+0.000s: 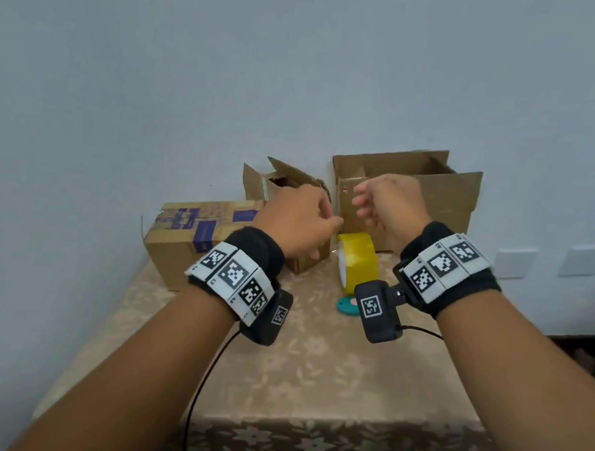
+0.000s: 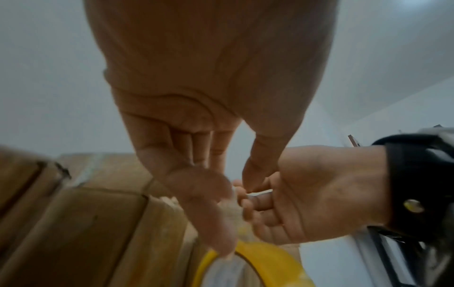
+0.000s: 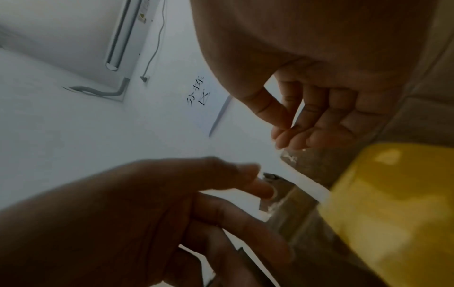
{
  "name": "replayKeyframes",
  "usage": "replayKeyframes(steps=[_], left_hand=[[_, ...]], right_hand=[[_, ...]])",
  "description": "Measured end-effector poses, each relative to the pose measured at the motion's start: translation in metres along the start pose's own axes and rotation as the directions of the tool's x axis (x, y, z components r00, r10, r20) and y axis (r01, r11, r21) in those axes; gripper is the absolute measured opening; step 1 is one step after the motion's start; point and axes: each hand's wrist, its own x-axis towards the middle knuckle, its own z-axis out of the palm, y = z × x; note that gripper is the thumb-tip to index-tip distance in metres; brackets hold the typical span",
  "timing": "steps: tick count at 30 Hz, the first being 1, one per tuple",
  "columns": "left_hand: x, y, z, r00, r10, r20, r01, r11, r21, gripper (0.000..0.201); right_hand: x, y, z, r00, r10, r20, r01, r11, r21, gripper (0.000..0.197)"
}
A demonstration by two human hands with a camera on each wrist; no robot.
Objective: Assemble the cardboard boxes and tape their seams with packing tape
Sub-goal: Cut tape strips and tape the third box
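Note:
A yellow packing tape roll point(image 1: 359, 261) stands on edge on the table, in front of a large open cardboard box point(image 1: 437, 201). My left hand point(image 1: 325, 228) hovers just above the roll. In the left wrist view its forefinger point(image 2: 216, 229) reaches down straight to the rim of the roll point(image 2: 270, 262). A pale strip of tape point(image 2: 233, 211) rises from the roll. My right hand point(image 1: 360, 205) is beside it, thumb and fingertips point(image 3: 282, 134) pinched together at the strip's top end. The roll point(image 3: 388, 213) fills the lower right of the right wrist view.
A closed box with purple print point(image 1: 190, 234) lies at the left, and a small box with raised flaps point(image 1: 286, 182) stands behind my left hand. A teal disc point(image 1: 346, 304) lies by the roll. The floral-covered table point(image 1: 308, 369) meets the wall behind.

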Motion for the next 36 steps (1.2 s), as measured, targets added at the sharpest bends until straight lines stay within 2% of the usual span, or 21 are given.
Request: replayKeyframes(steps=[4, 6, 9, 13, 15, 17, 21, 24, 28, 32, 36], left_hand=[[0.001, 0.000, 0.016, 0.995, -0.068, 0.071, 0.072, 0.996, -0.061, 0.020], [0.003, -0.001, 0.020, 0.997, -0.051, 0.059, 0.053, 0.998, -0.033, 0.024], [0.003, -0.004, 0.023, 0.999, -0.030, 0.026, 0.030, 1.000, 0.002, 0.015], [0.004, -0.008, 0.024, 0.999, -0.026, -0.033, 0.026, 0.999, -0.023, 0.019], [0.001, -0.005, 0.022, 0.999, 0.001, -0.050, -0.002, 1.000, -0.024, 0.016], [-0.001, -0.002, 0.021, 0.998, 0.035, -0.052, -0.035, 0.999, -0.002, 0.022], [-0.004, 0.003, 0.019, 0.993, 0.076, -0.088, -0.069, 0.994, 0.081, 0.035], [-0.005, 0.004, 0.018, 0.991, 0.075, -0.111, -0.069, 0.996, 0.057, 0.039], [-0.007, 0.002, 0.010, 0.990, 0.046, -0.130, -0.056, 0.996, -0.072, 0.028], [-0.003, -0.005, 0.005, 0.986, 0.026, -0.164, -0.054, 0.984, -0.171, 0.027], [0.000, -0.015, 0.007, 0.988, -0.030, -0.150, -0.008, 0.970, -0.244, 0.019]], right_hand=[[-0.002, 0.009, 0.007, 0.999, 0.028, 0.033, -0.029, 0.999, 0.021, 0.027], [-0.001, 0.009, 0.008, 0.999, 0.014, 0.041, -0.014, 1.000, 0.012, 0.026], [0.002, 0.010, 0.009, 0.998, 0.013, 0.061, -0.012, 1.000, -0.006, 0.025], [0.004, 0.011, 0.009, 0.997, 0.019, 0.075, -0.016, 0.999, -0.044, 0.022], [0.006, 0.013, 0.009, 0.997, 0.021, 0.072, -0.016, 0.998, -0.064, 0.018], [0.009, 0.016, 0.010, 0.997, 0.025, 0.067, -0.018, 0.994, -0.109, 0.019], [0.012, 0.019, 0.013, 0.997, 0.008, 0.082, 0.011, 0.975, -0.224, 0.035], [0.014, 0.021, 0.018, 0.997, -0.002, 0.077, 0.022, 0.967, -0.255, 0.041], [0.018, 0.021, 0.019, 0.996, 0.031, 0.082, -0.009, 0.967, -0.254, 0.053], [0.013, 0.028, 0.020, 0.978, 0.139, 0.156, -0.090, 0.954, -0.285, 0.070], [0.005, 0.040, 0.027, 0.960, 0.174, 0.218, -0.106, 0.950, -0.292, 0.076]])
